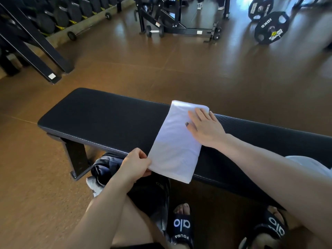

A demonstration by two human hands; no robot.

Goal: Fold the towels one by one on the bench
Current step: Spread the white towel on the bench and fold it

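Observation:
A white towel (pixel 177 141), folded into a long strip, lies across the black padded bench (pixel 100 119), its near end hanging over the front edge. My left hand (pixel 135 163) pinches the towel's near left corner. My right hand (pixel 204 126) rests flat on the towel's far right part, fingers straight. Another white towel (pixel 309 164) shows at the right edge behind my right forearm.
A dark bag (pixel 106 168) sits on the floor under the bench by my legs. A dumbbell rack (pixel 59 17) stands at the far left, a black machine frame (pixel 179 24) at the far centre, and weight plates (pixel 271 27) at the far right.

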